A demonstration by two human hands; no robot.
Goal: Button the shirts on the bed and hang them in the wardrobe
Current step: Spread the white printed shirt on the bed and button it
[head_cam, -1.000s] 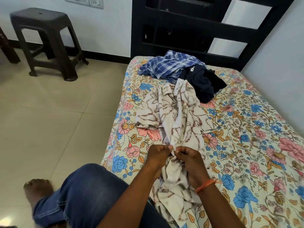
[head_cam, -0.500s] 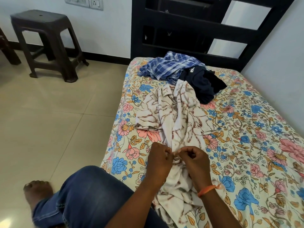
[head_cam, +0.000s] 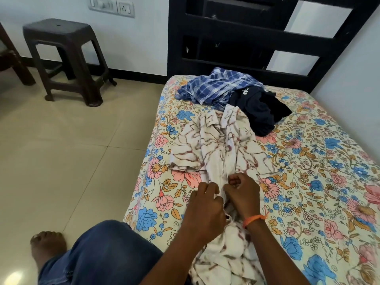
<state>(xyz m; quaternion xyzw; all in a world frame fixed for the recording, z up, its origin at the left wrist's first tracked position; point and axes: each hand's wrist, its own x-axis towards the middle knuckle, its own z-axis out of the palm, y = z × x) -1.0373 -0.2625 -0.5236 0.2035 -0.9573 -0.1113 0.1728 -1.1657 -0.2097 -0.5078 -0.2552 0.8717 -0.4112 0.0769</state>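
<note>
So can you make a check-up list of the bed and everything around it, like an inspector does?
Surface: bed with a flowered sheet, shirts lying on it.
Job's things: cream patterned shirt spread lengthwise, being buttoned; blue checked shirt and dark navy garment crumpled at the far end, touching each other.
Clutter: nothing seen.
Hands: left hand and right hand both pinch the cream shirt's front edges; orange band on the right wrist.
Cables: nothing seen.
Surroundings: dark plastic stool on the tiled floor, wall socket plate, black slatted frame behind the bed; no wardrobe in view.
</note>
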